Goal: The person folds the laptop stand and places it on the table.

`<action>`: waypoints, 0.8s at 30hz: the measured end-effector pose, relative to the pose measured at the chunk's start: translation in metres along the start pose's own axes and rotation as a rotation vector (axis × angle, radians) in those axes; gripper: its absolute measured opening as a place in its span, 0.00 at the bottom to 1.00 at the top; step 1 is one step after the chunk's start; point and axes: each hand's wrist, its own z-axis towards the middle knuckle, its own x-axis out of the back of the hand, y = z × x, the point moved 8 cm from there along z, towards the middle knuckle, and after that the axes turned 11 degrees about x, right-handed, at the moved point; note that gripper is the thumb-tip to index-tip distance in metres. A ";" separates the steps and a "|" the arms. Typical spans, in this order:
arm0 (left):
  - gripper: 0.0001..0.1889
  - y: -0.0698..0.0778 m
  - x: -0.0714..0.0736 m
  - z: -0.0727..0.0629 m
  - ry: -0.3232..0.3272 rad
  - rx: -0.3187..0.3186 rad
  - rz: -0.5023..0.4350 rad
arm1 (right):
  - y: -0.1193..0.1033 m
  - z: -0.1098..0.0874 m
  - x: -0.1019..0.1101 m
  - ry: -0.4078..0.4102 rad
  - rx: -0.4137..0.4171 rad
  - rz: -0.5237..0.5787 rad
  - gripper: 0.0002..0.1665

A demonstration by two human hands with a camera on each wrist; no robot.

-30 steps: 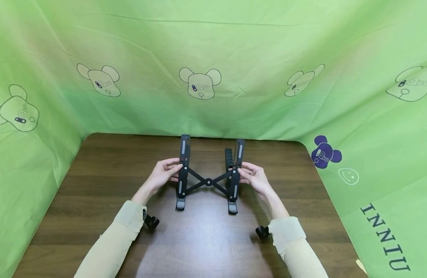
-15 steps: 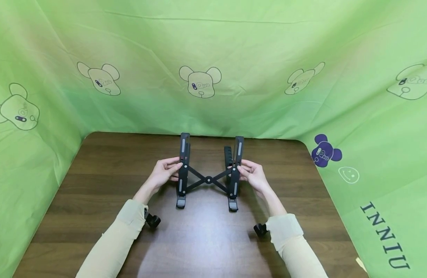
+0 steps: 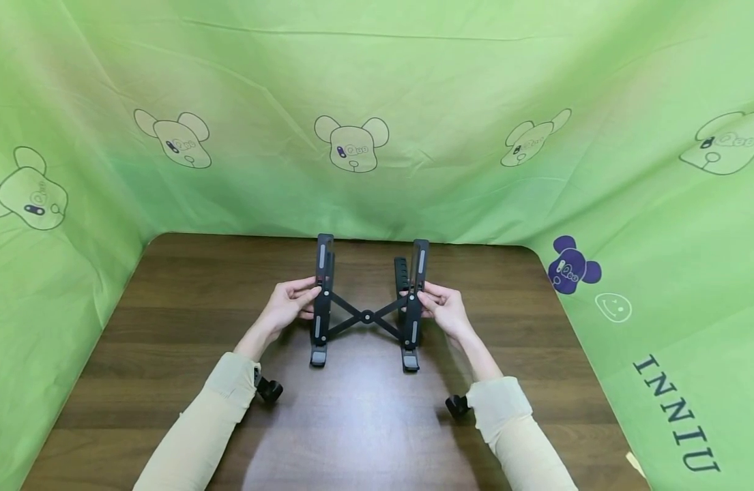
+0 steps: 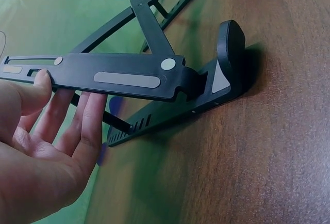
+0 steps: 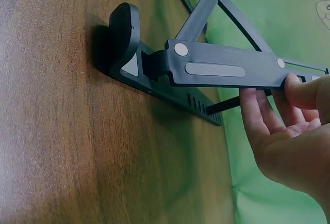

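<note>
A black folding laptop stand (image 3: 367,316) stands unfolded on the wooden table, its two side arms joined by an X-shaped brace. Grey pads line the tops of the arms, and front lips (image 4: 230,48) turn up at the near end. My left hand (image 3: 286,303) grips the left arm from outside, thumb on top and fingers underneath. On the other side my right hand (image 3: 447,310) holds the right arm the same way. Both wrist views show the upper arms raised at a slant above slotted base bars (image 5: 191,100), with a thin strut between them.
The brown wooden table (image 3: 364,429) reaches back to a green cloth (image 3: 352,68) printed with bear heads, which also hangs at both sides. Black wrist cameras (image 3: 269,391) sit at the cuffs of pale sleeves (image 3: 192,423).
Almost nothing differs. Both hands keep their hold on the stand, and the whole head view shifts only slightly.
</note>
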 end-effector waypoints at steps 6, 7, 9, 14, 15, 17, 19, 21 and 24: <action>0.27 0.000 -0.001 0.000 -0.002 0.003 -0.008 | -0.003 -0.001 -0.001 -0.027 0.026 -0.007 0.26; 0.27 0.000 -0.001 -0.001 -0.003 0.004 -0.009 | -0.003 -0.002 -0.001 -0.032 0.025 -0.014 0.26; 0.27 0.000 -0.001 -0.001 -0.005 0.006 -0.011 | -0.002 -0.002 -0.001 -0.039 0.019 -0.024 0.27; 0.27 -0.001 -0.001 -0.001 -0.003 0.013 -0.016 | -0.002 -0.003 -0.001 -0.047 -0.002 -0.036 0.27; 0.26 -0.001 -0.001 0.000 -0.001 0.013 -0.018 | -0.002 -0.003 -0.001 -0.048 -0.003 -0.038 0.27; 0.26 -0.002 -0.001 0.001 0.001 0.014 -0.019 | -0.003 -0.003 -0.001 -0.048 -0.002 -0.044 0.27; 0.26 -0.002 -0.001 0.001 0.002 0.015 -0.022 | -0.003 -0.003 -0.001 -0.045 0.001 -0.044 0.27; 0.26 -0.002 -0.001 0.001 0.000 0.011 -0.027 | -0.003 -0.003 -0.001 -0.042 0.004 -0.039 0.27; 0.27 -0.003 -0.001 0.001 -0.005 0.008 -0.037 | -0.001 -0.003 -0.002 -0.031 0.002 -0.028 0.27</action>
